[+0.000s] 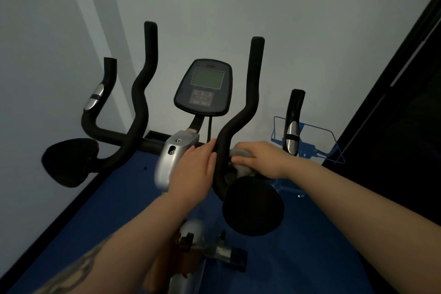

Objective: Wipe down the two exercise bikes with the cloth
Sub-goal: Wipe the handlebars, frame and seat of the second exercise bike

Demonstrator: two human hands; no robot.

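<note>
One exercise bike fills the view, with black foam handlebars (253, 93), a console with a grey screen (205, 86) and a silver stem housing (171, 153). My left hand (195, 169) grips the lower bend of the right handlebar, thumb against the foam. My right hand (257, 157) holds a grey cloth (241, 164) pressed onto the crossbar just right of that handlebar. A round black elbow pad (253, 205) sits below my right hand. The second bike is out of view.
The left elbow pad (69, 162) and left grip with a silver sensor (95, 98) stand at the left. A blue wire rack (310, 141) is against the pale wall at the right. Blue floor (107, 210) lies below; a dark panel (405, 102) borders the right.
</note>
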